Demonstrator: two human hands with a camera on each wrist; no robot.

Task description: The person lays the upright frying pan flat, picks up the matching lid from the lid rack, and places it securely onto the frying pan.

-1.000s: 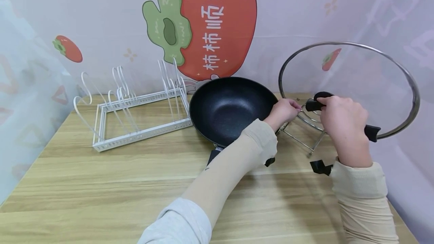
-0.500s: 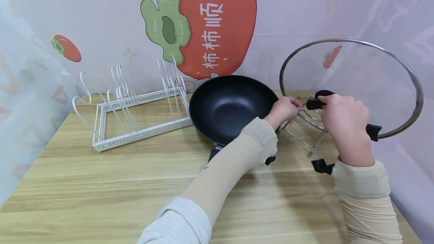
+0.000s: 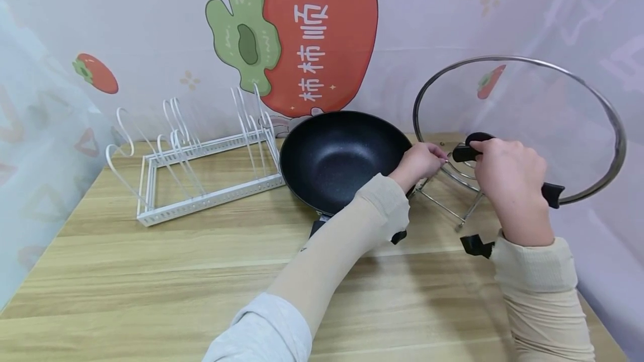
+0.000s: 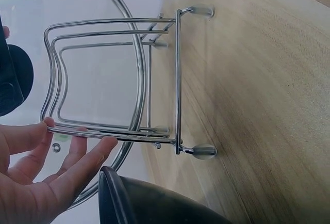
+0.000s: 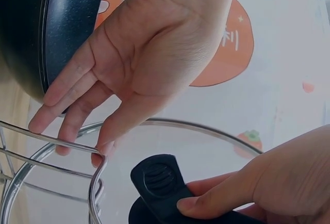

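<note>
Nearest lay the bench [image 3: 151,295], topped in pale yellow-brown wood grain with lighter streaks running across it. Two beige sleeves [image 3: 334,250] reached over it, pale grey cloth above the left one. A small black angular piece [image 3: 475,246] showed beside the right cuff.

The right hand [image 3: 513,183] grasped the black handle [image 3: 467,153] of a large round clear glass lid [image 3: 545,102] with a silver metal rim. The lid stood tilted up on edge at the bench's far right. The left hand [image 3: 421,163] pinched the upper wires of a silver wire rack [image 4: 178,79] between thumb and fingers; the lid's rim crossed among the rack's loops.

A round black wok [image 3: 344,155] sat at the middle, facing up, its handle partly hidden by the left forearm. Just left of it stood a white metal rack [image 3: 216,199] with curved wire dividers.

Behind everything hung a pale backdrop [image 3: 443,15] with a big red fruit print [image 3: 347,32], green-leaved and lettered in white, and smaller fruit and flower prints around it.
</note>
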